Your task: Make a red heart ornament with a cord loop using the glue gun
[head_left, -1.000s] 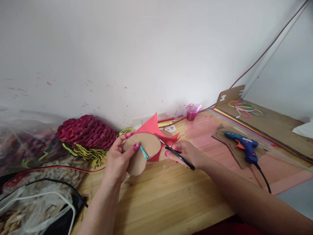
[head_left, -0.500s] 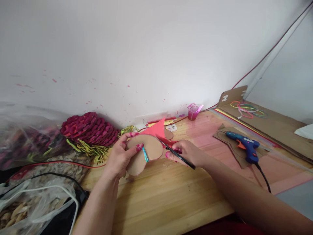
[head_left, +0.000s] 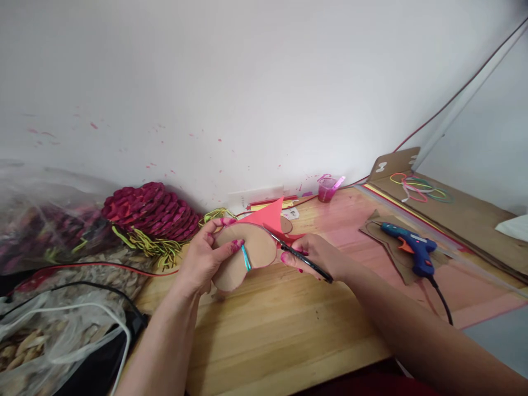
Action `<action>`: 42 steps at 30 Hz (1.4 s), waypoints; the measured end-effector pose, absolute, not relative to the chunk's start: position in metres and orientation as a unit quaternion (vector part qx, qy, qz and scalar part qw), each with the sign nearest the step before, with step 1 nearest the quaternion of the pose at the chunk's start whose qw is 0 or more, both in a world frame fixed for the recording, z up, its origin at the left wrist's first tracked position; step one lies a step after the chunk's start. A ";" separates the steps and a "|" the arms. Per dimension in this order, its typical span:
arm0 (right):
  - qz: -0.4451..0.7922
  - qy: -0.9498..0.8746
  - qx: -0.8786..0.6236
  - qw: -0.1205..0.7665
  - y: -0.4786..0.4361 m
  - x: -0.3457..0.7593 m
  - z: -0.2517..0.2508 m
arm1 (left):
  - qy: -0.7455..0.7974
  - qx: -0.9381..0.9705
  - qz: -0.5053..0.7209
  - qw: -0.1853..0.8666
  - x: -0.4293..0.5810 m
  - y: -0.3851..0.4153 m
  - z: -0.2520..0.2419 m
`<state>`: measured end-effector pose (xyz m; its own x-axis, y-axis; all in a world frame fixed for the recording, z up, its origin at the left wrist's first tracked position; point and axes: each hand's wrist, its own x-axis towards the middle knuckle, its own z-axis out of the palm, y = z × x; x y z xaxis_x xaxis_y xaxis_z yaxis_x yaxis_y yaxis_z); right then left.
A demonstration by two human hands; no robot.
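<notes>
Pinched in my left hand (head_left: 214, 250) is a rounded, lobed cardboard piece (head_left: 256, 247), its thumb on the front face near a small blue cord loop (head_left: 246, 257). Red paper (head_left: 268, 214) sticks out behind the cardboard's upper edge, and a loose part of it hangs by the right fingers. My right hand (head_left: 309, 256) is closed on black-handled scissors (head_left: 307, 264). Their blades lie at the cardboard's upper right edge, against the red paper. How far apart the blades are is hard to see.
A blue glue gun (head_left: 412, 247) rests on cardboard at the right. A cup of pink paint (head_left: 326, 190) stands by the wall. Stacked magenta scalloped pieces (head_left: 150, 212) with yellow-green cords (head_left: 152, 247) sit left, beside plastic bags (head_left: 78, 341) and cables.
The red paper's pointed tip has shifted slightly right, and the scissors have moved a little along the cardboard's edge. Both hands keep their holds. The camera view has tilted slightly.
</notes>
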<state>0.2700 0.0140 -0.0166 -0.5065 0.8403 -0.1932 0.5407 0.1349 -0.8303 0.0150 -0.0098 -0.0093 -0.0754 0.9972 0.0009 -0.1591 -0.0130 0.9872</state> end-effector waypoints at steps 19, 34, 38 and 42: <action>0.467 -0.734 -0.464 0.166 0.015 0.270 -0.021 | 0.462 0.415 0.565 0.543 0.011 -0.009 -0.008; 0.458 -0.758 -0.432 0.170 0.013 0.267 -0.020 | 0.464 0.420 0.567 0.536 0.017 -0.011 -0.006; 0.444 -0.766 -0.429 0.176 0.013 0.266 -0.017 | 0.459 0.421 0.568 0.538 0.017 -0.011 -0.007; 0.446 -0.757 -0.440 0.186 0.011 0.266 -0.016 | 0.454 0.424 0.568 0.540 0.017 -0.011 -0.008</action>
<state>0.2655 0.0109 -0.0157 -0.5441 0.8317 -0.1105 0.4992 0.2150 -0.8394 0.0168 -0.0109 -0.0080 -0.0573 0.9983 -0.0081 -0.2285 -0.0052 0.9735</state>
